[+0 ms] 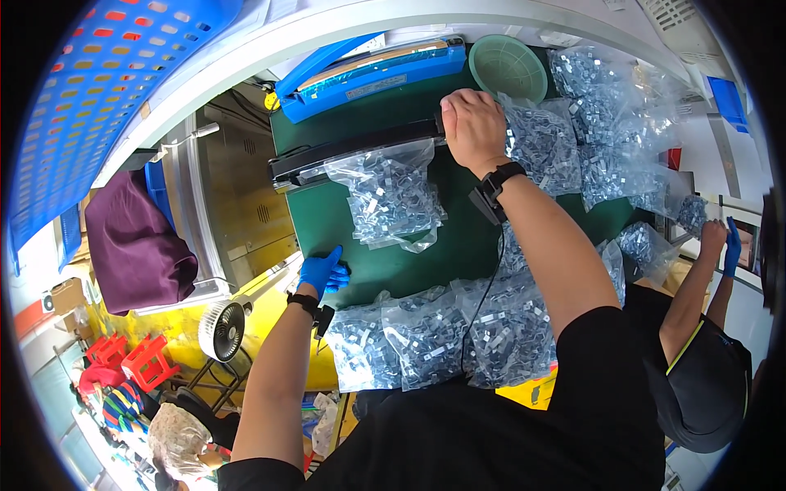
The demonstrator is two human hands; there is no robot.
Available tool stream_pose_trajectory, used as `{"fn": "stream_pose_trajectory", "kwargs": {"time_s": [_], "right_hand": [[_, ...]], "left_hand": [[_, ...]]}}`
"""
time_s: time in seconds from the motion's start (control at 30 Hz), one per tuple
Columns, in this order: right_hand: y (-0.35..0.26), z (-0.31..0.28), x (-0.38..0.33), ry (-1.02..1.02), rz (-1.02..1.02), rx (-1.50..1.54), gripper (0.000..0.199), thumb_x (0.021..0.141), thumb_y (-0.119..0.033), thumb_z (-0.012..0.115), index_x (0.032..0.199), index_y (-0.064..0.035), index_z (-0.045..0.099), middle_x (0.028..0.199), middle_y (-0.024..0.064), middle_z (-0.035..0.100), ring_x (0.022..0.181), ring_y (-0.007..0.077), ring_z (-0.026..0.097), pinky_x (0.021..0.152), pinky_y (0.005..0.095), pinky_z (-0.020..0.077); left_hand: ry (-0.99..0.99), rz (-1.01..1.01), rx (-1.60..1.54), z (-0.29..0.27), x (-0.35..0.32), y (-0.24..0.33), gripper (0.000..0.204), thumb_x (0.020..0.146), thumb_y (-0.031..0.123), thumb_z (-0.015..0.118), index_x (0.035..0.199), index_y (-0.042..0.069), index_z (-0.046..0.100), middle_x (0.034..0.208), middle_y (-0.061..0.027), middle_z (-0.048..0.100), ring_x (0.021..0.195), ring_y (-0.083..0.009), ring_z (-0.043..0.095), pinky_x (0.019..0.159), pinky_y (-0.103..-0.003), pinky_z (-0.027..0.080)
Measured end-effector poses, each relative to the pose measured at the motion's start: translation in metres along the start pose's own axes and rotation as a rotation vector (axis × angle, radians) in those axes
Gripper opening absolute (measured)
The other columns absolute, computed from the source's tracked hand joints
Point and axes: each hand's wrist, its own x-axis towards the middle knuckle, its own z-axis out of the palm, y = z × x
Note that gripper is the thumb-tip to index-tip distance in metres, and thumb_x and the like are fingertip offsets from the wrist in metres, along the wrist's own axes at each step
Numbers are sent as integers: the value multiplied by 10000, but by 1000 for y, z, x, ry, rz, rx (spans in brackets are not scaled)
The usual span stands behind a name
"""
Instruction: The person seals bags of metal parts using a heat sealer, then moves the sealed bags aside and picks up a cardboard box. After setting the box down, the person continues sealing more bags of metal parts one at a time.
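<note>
Ideally, with the bare right hand (475, 127) gripping the long black bar (360, 146) and the blue-gloved left hand (325, 272) apart, empty, the clear plastic bag of small silvery pieces (389, 196) between them should have its mouth pressed flat, unwrinkled.

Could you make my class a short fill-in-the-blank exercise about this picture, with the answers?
The left hand wears a ____ glove.
The right hand grips one end of a long ____ bar.
The round green basket is nearer the ____ hand.
The tabletop is dark ____.

Missing words: blue; black; right; green.
</note>
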Motion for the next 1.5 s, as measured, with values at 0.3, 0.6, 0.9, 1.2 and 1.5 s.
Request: {"fn": "stream_pose_trajectory", "kwargs": {"time_s": [0.3, 0.6, 0.9, 1.2, 1.5], "right_hand": [[-5, -3, 1, 55, -43, -17, 229, 930, -275, 490, 886, -131, 663, 917, 12, 626, 906, 262, 560, 825, 426, 431], [-28, -43, -14, -7, -120, 12, 294, 935, -229, 533, 1199, -115, 596, 1256, 108, 557, 1174, 344, 486, 998, 456, 372], [-45, -93, -42, 19, -98, 200, 421, 924, -186, 562, 1325, -68, 510, 1379, 163, 477, 1275, 375, 434, 1060, 458, 342], [-31, -16, -152, -837, 601, 484, 640, 927, -359, 542, 1379, 64, 378, 1356, 297, 473, 1217, 378, 517, 1014, 405, 405], [-59, 6, -139, -1242, 368, 95, 470, 735, -191, 483, 1057, 120, 627, 1164, 340, 574, 1136, 465, 534, 1011, 445, 409]], "left_hand": [[41, 17, -37, 2, 4, -7, 512, 846, 520, 653, 608, 67, 632, 614, -93, 665, 494, -202, 642, 442, -306, 472], [28, 14, -31, 0, -2, -4, 519, 852, 513, 649, 562, 87, 591, 577, -87, 642, 453, -198, 606, 418, -303, 424], [19, 42, -42, 5, -1, -3, 528, 848, 509, 658, 554, 76, 583, 555, -95, 627, 437, -211, 603, 394, -312, 418], [-2, 56, -58, 5, 6, -9, 527, 848, 501, 662, 556, 70, 586, 557, -96, 628, 433, -214, 601, 388, -319, 418], [-4, 52, -63, 1, 2, -8, 530, 851, 507, 654, 566, 64, 589, 564, -96, 632, 436, -210, 600, 391, -315, 415]]}}
